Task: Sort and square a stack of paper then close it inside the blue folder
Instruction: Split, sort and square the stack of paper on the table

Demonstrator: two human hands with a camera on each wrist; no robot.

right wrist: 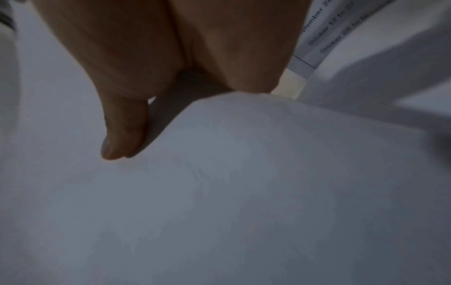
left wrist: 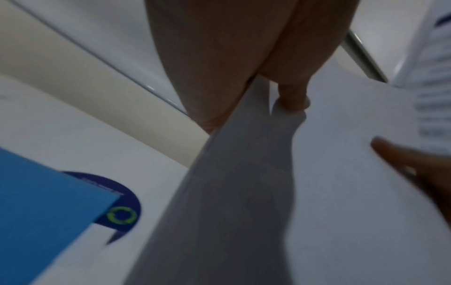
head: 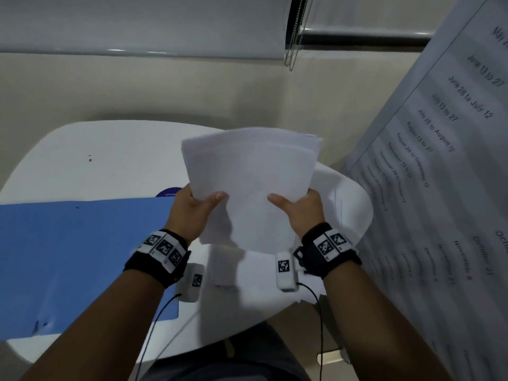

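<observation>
A stack of white paper (head: 251, 177) is held up above the white table (head: 104, 149), its top edges fanned and uneven. My left hand (head: 196, 209) grips the stack's left edge, thumb on the front sheet. My right hand (head: 298, 209) grips the right edge the same way; the fingers of both are hidden behind the sheets. The blue folder (head: 82, 259) lies flat on the table to the left, partly under my left forearm. The left wrist view shows the paper (left wrist: 341, 173) edge-on beside the folder's corner (left wrist: 48, 202). Paper (right wrist: 244, 192) fills the right wrist view under my thumb.
A large printed sheet with date ranges (head: 445, 188) hangs at the right, close to my right arm. More white sheets (head: 346, 204) lie on the table under the stack. A dark blue round sticker (left wrist: 122, 208) shows by the folder's corner. Window blinds (head: 165, 23) run along the back.
</observation>
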